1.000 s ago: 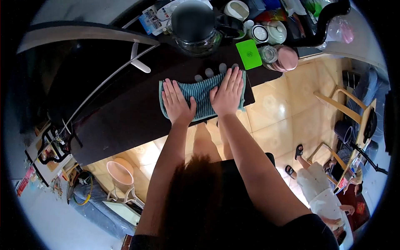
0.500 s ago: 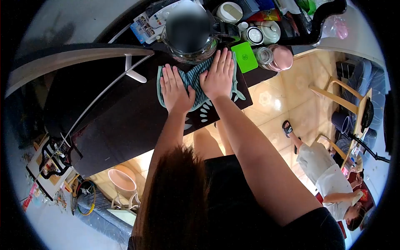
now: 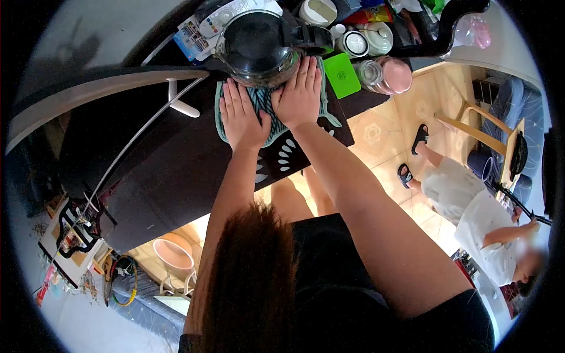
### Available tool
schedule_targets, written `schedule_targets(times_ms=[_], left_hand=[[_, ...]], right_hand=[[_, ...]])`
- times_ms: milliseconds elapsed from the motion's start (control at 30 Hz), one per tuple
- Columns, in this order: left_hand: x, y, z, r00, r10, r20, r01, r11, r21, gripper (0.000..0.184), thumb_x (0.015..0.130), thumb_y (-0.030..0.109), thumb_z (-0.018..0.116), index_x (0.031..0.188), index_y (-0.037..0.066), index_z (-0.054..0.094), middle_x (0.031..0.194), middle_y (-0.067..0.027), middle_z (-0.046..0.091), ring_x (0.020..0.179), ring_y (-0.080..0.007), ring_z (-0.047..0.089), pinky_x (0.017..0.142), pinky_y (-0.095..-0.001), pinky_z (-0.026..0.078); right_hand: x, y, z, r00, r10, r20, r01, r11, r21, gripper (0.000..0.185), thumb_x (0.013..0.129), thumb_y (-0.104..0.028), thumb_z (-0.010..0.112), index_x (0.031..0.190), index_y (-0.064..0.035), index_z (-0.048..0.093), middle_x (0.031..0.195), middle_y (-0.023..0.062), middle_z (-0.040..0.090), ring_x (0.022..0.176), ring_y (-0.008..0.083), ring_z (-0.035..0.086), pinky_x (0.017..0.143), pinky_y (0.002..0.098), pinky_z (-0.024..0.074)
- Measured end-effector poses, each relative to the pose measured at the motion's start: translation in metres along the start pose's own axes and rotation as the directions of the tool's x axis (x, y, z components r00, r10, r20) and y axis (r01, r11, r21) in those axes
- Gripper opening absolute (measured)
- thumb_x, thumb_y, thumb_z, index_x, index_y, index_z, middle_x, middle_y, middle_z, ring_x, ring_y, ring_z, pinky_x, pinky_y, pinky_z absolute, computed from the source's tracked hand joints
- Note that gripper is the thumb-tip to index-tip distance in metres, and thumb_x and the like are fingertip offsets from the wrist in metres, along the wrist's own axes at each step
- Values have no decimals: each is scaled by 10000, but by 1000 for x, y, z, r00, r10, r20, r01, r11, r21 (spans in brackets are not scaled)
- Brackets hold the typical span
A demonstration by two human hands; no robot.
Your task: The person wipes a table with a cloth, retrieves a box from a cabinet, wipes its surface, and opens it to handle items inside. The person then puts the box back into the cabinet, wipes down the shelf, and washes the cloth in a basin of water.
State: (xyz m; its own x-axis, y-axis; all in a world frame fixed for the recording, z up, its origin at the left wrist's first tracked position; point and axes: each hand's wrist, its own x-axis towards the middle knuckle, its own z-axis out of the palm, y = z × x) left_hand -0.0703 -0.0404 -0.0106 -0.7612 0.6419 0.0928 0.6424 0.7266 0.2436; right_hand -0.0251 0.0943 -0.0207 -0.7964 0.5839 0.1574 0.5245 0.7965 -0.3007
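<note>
A teal cloth with dark stripes [image 3: 263, 101] lies flat on the dark table [image 3: 170, 170], partly under my hands. My left hand [image 3: 243, 122] rests palm down on its left part, fingers stretched forward. On the right part lies my right hand [image 3: 299, 101], also flat, its fingertips close to a glass pot with a black lid and handle [image 3: 258, 44]. Whether the fingertips touch the pot, I cannot tell. A bright green square [image 3: 341, 76] lies just right of the cloth.
Behind the pot are a white remote control [image 3: 235, 13] and several jars, including a white lidded one [image 3: 377, 39]. A pink-lidded jar [image 3: 395, 75] stands near the right edge. A person in white [image 3: 479, 226] is on the tiled floor to the right; a pink tub [image 3: 173, 252] sits lower left.
Both my hands have slid forward on the table, and the cloth's front part is now nearer the pot. The person at the right has moved, with both sandals now showing.
</note>
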Motion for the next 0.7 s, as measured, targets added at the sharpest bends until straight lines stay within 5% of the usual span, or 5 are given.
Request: schedule_targets(times_ms=[700], left_hand=[[2,0,0,998,-13,-55,10,999,-44,782,817,257,514,1497,-22,248,1577,-219,219,1472,-355,198,1189,-471,173]], right_hand=[[0,0,1,993,14,113,-4,996,-89,805,847,-368,422,1458,130,258,1550,297,220,1466,432,146,1195,504,106]])
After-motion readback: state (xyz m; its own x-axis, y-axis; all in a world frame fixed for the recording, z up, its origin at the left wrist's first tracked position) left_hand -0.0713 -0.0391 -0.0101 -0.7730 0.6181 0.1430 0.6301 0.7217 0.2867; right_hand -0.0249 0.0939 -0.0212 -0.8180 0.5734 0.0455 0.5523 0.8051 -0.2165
